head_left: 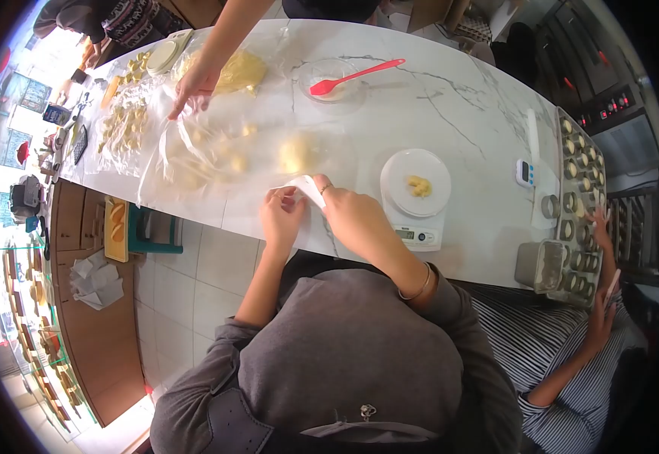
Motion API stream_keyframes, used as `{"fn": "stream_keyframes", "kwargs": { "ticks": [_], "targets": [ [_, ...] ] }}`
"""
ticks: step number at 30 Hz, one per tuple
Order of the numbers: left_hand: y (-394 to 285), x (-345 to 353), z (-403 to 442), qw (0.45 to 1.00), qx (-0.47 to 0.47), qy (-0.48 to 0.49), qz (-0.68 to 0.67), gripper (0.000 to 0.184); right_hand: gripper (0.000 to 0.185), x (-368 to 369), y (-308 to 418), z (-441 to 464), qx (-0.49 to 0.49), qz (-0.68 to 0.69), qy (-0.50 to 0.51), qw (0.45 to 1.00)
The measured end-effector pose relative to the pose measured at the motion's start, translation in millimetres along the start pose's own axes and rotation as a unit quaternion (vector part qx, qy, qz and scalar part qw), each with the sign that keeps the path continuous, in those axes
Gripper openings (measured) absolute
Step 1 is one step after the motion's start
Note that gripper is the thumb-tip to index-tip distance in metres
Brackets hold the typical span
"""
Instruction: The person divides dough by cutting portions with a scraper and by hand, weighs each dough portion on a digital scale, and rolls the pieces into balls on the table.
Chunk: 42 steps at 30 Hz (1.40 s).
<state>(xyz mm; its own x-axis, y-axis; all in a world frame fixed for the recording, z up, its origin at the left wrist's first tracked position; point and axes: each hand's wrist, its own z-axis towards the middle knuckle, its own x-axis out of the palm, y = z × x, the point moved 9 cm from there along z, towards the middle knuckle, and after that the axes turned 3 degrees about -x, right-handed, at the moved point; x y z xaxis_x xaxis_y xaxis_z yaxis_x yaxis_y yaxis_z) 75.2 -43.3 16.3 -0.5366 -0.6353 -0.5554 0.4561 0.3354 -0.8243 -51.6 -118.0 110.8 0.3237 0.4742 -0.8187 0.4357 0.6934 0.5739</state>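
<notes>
My left hand (282, 218) and my right hand (350, 216) meet at the table's near edge. Both are closed on the bunched white edge of a clear plastic sheet (201, 155). Beneath or behind the sheet, a pale yellow dough lump (297, 153) shows blurrily, with smaller pieces left of it. Right of my hands, a white plate (393, 198) with a small piece of yellow dough (418, 186) rests on a digital kitchen scale (420, 237). Another person's hand (195, 87) reaches over the sheet from the far side.
A clear bowl (304, 87) with a red spatula (359, 74) stands further back. Small dough pieces (124, 125) lie on plastic at left. At right are a timer (525, 172), a metal tin (527, 265) and a tray of small molds (569, 204), where a person in stripes works.
</notes>
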Motion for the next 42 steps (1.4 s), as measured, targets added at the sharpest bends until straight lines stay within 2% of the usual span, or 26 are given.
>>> {"fn": "stream_keyframes", "kwargs": {
  "ticks": [2,5,8,9,11,13,15,17,19,22,24,27,30,33,36,39,42],
  "targets": [
    [-0.2,0.2,-0.4,1.0,-0.005,0.005,-0.004,0.025,0.044,4.6,-2.3,0.5,-0.004,-0.021,-0.015,1.0],
    [5.5,2.1,-1.6,0.999,-0.016,0.023,0.022,0.029,0.044,8.1,-2.3,6.7,0.01,-0.011,0.022,1.0],
    [38.6,-11.2,-13.2,0.975,-0.086,-0.005,-0.205,0.042,0.04,8.7,-3.7,1.7,-0.004,-0.001,0.0,1.0],
    [48.0,-27.9,-16.9,0.936,-0.137,-0.041,-0.32,0.046,0.042,7.0,-4.9,1.4,0.02,0.009,0.016,1.0],
    [61.4,-59.1,-28.9,0.807,-0.223,-0.105,-0.537,0.053,0.046,-7.1,-5.1,-6.2,0.071,0.027,0.051,0.996],
    [76.5,-95.3,-34.4,0.809,-0.252,-0.161,-0.506,0.059,0.047,-22.4,-9.5,-19.4,0.108,0.069,0.104,0.986],
    [75.5,-133.6,-38.7,0.8,-0.303,-0.248,-0.456,0.065,0.046,-57.5,-7.5,-34.3,0.006,0.128,0.029,0.991],
    [95.7,-158.0,-32.2,0.798,-0.306,-0.28,-0.438,0.072,0.04,-84.0,-30.8,-40.0,0.032,0.312,-0.054,0.948],
    [124.7,-178.7,-23.6,0.794,-0.319,-0.303,-0.42,0.079,0.041,-95.7,-52.3,-32.2,0.09,0.484,-0.078,0.867],
    [165.7,-199.0,-9.1,0.795,-0.35,-0.34,-0.361,0.085,0.041,-80.7,-82.1,8.0,0.146,0.557,-0.181,0.797],
    [178.3,-215.2,0.5,0.809,-0.371,-0.368,-0.269,0.085,0.044,-36.3,-97.0,40.9,0.21,0.548,-0.154,0.795],
    [194.2,-231.1,18.6,0.837,-0.37,-0.315,-0.252,0.067,0.048,19.6,-84.7,69.0,0.236,0.583,-0.143,0.764],
    [195.5,-244.6,34.7,0.866,-0.357,-0.279,-0.21,0.043,0.05,44.7,-90.6,72.7,0.262,0.534,-0.166,0.786],
    [196.6,-252.5,55.9,0.916,-0.304,-0.225,-0.133,0.03,0.049,53.0,-99.5,70.1,0.258,0.571,-0.181,0.758],
    [184.7,-260.8,66.3,0.928,-0.247,-0.24,-0.142,0.022,0.044,42.5,-96.7,63.7,0.239,0.57,-0.199,0.761],
    [155.2,-263.6,84.2,0.896,-0.162,-0.242,-0.334,0.015,0.037,17.8,-79.9,56.7,0.222,0.555,-0.252,0.761],
    [123.9,-275.8,111.6,0.895,-0.112,-0.199,-0.384,0.008,0.029,-10.5,-62.6,54.6,0.17,0.538,-0.309,0.766]
  ]
}}
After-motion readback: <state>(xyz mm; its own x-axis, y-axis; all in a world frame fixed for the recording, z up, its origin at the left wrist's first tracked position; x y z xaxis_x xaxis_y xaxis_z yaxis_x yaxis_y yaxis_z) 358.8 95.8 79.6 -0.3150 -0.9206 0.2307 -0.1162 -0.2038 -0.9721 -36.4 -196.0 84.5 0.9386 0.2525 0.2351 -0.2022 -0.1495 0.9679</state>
